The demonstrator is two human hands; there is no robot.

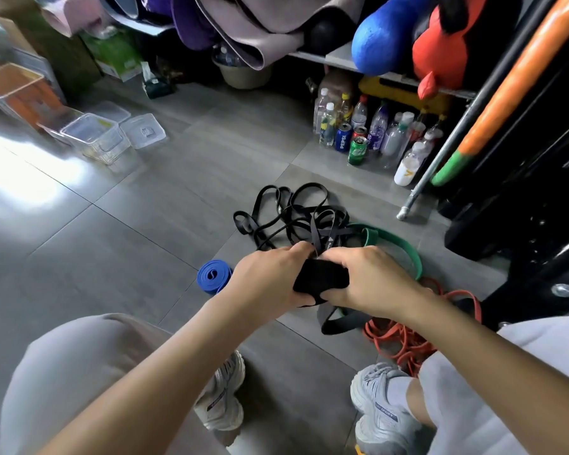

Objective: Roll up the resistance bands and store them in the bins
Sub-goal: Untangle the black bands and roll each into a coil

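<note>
On a grey tiled floor beside a storage rack, a crouching person winds a black band [321,277] into a tight coil, left hand [270,280] and right hand [368,279] both closed around it, likely so the turns cannot spring loose. Its free tail trails into the black tangle [293,215] just beyond, beside a green band [398,244] and orange bands [404,343]. A blue band [212,277], already rolled, lies left of the hands. Clear bins [92,136] wait well apart at far left, across open floor; bottles and cans [368,136] crowd the right edge.
</note>
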